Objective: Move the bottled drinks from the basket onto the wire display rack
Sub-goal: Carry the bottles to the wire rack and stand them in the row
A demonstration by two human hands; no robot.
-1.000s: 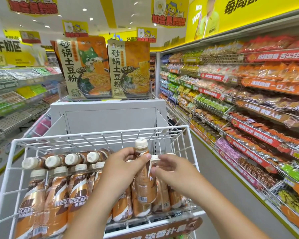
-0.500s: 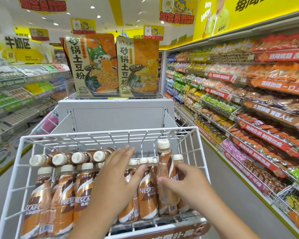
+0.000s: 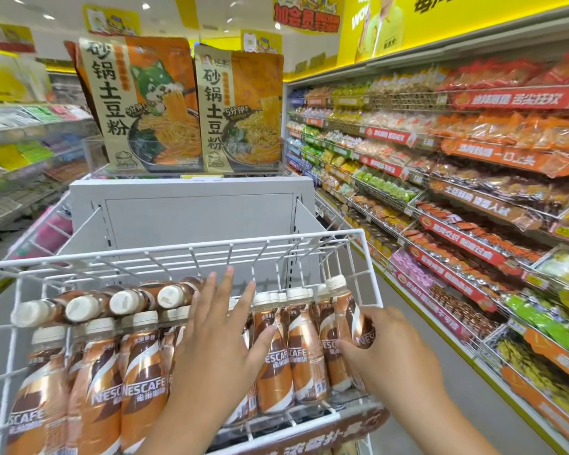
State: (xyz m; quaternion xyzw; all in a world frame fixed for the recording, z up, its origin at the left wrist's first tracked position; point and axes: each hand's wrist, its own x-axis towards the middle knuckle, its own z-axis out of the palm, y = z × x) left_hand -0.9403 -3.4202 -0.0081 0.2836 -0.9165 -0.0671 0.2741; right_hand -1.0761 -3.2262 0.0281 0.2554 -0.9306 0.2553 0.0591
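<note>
A white wire display rack fills the lower half of the head view, packed with several brown Nescafe bottles with white caps. More bottles lie on their sides on top at the back left. My right hand grips one bottle at the rack's right end, tilted against the side wires. My left hand lies flat with fingers spread over the standing bottles in the middle. No basket is in view.
Behind the rack stands a grey shelf back panel topped by two large noodle packs. Stocked snack shelves run along the right of the aisle floor. More shelves line the left.
My right hand has carried the bottle from the middle to the rack's right end and lowered it. My left hand let go of it and now rests spread on the standing bottles.
</note>
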